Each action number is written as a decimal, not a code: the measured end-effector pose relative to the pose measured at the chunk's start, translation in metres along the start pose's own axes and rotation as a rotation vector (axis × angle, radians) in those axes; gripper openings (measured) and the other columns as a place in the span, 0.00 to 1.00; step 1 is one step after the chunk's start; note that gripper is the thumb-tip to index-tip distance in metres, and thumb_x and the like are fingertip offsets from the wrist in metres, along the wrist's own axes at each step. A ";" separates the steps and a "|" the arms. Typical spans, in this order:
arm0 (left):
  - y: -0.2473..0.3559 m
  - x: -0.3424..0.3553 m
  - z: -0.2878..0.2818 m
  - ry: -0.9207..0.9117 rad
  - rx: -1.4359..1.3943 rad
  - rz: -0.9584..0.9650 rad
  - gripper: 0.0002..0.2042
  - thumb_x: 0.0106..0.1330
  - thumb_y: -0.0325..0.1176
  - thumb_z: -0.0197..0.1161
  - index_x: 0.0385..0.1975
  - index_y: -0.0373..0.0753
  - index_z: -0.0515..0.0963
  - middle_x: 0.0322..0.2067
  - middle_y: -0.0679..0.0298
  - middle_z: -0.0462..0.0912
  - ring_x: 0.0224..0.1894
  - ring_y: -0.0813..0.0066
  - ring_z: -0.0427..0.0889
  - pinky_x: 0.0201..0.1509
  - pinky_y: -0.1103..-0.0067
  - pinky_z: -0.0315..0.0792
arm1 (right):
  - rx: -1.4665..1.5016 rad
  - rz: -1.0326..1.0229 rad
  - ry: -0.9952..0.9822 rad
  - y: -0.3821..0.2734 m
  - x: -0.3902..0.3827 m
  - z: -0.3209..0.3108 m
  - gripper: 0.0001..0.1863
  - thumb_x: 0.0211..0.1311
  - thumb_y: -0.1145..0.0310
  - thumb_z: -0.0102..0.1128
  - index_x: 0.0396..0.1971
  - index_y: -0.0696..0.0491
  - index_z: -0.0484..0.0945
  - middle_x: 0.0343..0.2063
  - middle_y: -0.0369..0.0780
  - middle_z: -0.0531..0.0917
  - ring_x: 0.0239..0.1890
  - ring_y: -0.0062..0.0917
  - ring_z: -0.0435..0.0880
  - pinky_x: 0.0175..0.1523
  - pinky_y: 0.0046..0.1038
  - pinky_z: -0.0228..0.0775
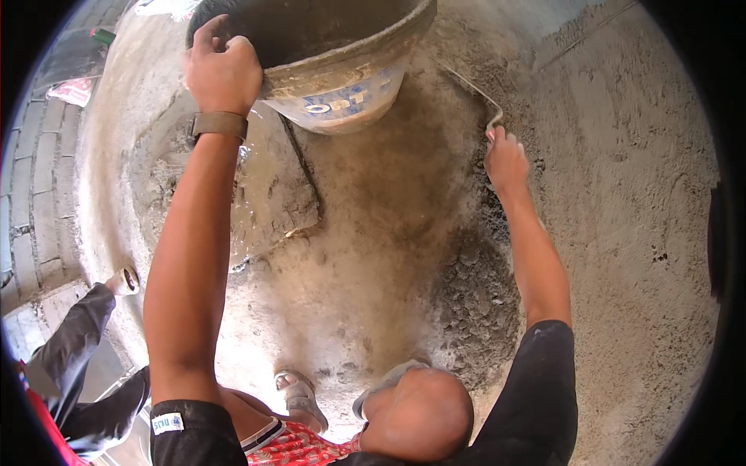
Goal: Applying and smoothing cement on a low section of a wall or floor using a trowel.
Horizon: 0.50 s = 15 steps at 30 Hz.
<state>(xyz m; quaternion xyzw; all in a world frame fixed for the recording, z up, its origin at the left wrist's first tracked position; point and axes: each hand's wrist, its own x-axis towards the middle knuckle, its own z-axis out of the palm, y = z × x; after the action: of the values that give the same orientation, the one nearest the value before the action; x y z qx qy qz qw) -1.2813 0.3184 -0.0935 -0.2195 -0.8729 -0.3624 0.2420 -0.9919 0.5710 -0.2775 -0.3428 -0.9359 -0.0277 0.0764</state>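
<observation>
At the top of the head view, my left hand (pixel 224 78) grips the rim of a large tub-like bucket (pixel 342 101), grey with cement outside and dark inside, with a pale band and blue lettering. The bucket is tilted a little, and its far part runs out of view. To the right of it, my right hand (pixel 507 159) is closed on the handle of a trowel (pixel 475 87), whose thin blade lies along the rough mortar edge by the wall. Below the bucket on the left is a slab of wet grey mortar (pixel 276 194) with a dark edge.
A rough plastered surface (pixel 614 194) spans the right side. Loose mortar crumbs (pixel 474 303) lie near my feet. Another person's trousered leg (pixel 78 334) and foot are at lower left, beside brickwork (pixel 31 179). A red-and-white bag (pixel 71 91) lies at upper left.
</observation>
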 end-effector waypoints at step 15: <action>-0.006 0.005 0.001 -0.095 -0.100 -0.107 0.19 0.50 0.35 0.53 0.46 0.48 0.74 0.38 0.57 0.76 0.46 0.63 0.71 0.52 0.72 0.64 | 0.064 0.298 -0.291 0.039 0.099 0.006 0.14 0.63 0.65 0.38 0.39 0.58 0.68 0.40 0.55 0.76 0.43 0.41 0.78 0.41 0.40 0.72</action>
<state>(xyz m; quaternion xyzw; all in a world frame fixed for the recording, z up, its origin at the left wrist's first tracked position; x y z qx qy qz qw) -1.2886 0.3163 -0.0945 -0.2014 -0.8747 -0.4069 0.1696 -1.0421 0.6649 -0.2677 -0.4753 -0.8764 0.0633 -0.0454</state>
